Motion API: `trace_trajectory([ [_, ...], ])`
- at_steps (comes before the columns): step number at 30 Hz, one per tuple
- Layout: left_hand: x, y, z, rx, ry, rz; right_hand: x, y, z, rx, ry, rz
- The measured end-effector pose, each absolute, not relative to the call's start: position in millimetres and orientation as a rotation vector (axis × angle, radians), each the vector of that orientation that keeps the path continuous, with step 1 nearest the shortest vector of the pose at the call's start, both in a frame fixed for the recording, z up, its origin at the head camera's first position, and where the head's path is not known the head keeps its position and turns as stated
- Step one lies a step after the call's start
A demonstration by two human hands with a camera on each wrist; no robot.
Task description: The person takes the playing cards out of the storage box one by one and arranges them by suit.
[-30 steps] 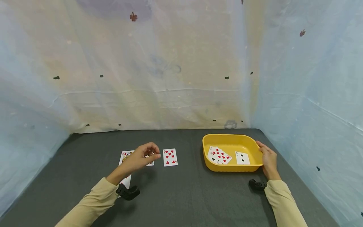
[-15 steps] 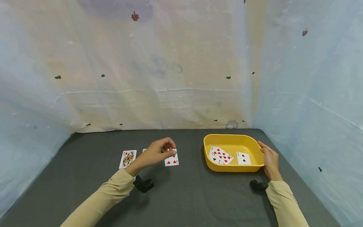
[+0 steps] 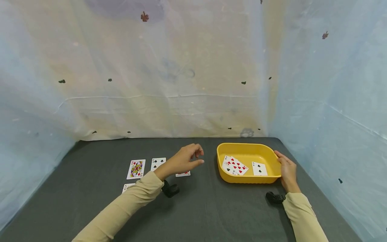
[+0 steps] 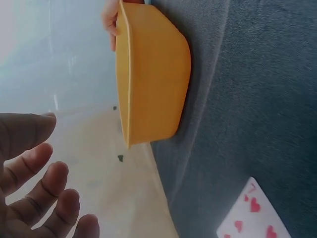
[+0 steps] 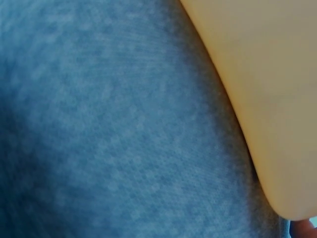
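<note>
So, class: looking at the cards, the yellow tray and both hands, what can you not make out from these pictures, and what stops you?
- Heart card: head view, mostly hidden under the left hand; left wrist view cuts it at the edge, so its full pip count is unreadable.
- Card near the left sleeve: partly covered, face unreadable.
- Overlapping cards in the yellow tray: lower ones hidden.
- Right hand: right wrist view shows only a fingertip; grip on the tray unclear.

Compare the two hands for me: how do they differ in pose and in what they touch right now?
The left hand hangs above the dark table with its fingers loosely curled and holding nothing, over a red heart card; the right hand rests against the right end of the yellow tray, fingers along its rim. The left hand reaches toward the middle, while the right hand stays at the tray's side. Both come out of tan sleeves.
</note>
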State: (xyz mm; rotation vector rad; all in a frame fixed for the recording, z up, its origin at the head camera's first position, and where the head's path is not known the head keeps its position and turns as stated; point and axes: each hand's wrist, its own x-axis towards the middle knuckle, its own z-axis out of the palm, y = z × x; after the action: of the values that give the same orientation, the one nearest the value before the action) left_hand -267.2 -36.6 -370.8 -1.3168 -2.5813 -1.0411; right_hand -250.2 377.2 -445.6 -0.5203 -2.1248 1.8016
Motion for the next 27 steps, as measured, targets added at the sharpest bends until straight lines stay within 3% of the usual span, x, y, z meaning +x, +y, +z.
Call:
trace_trajectory([
  [27, -276.7, 45.5, -358.5, -1.333, -2.710, -0.408, -251.4, 377.5, -445.5, -0.536, -2.127, 1.795],
])
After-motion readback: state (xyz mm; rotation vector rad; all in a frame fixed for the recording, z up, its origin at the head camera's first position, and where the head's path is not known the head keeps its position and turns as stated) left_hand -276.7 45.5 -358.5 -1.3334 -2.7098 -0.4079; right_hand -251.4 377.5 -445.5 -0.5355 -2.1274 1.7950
